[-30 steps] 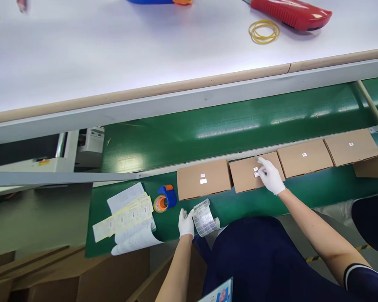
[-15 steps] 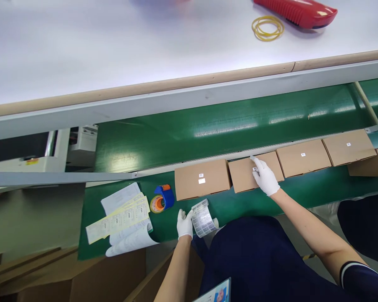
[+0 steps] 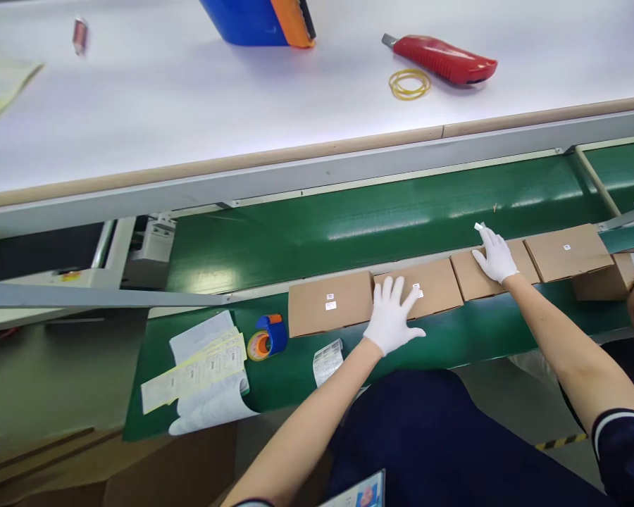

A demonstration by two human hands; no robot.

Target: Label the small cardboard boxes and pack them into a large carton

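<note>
Where boxes [image 3: 330, 304] line green bench [image 3: 293, 380], floor [image 3: 499, 394] seems grey.

A green bench [image 3: 290, 380] bears cardboard boxes [image 3: 309, 313], a tape dispenser [image 3: 277, 338], papers [image 3: 211, 373], a label sheet [image 3: 327, 360]

Bright Desk, Streaked Green, Dim Corner

Strong cool light washes the desk [image 3: 190, 98] nearly white toward its front edge, with a soft shadow under the red knife [image 3: 444, 60]. Glare streaks the green surface [image 3: 296, 236], with a paler glow at its left. The cardboard at lower left [image 3: 169, 465] lies dim. The small red object [image 3: 79, 36] and yellowish paper [image 3: 3, 84] are blurred; print on the labels [image 3: 330, 305] is too small to read.
</note>
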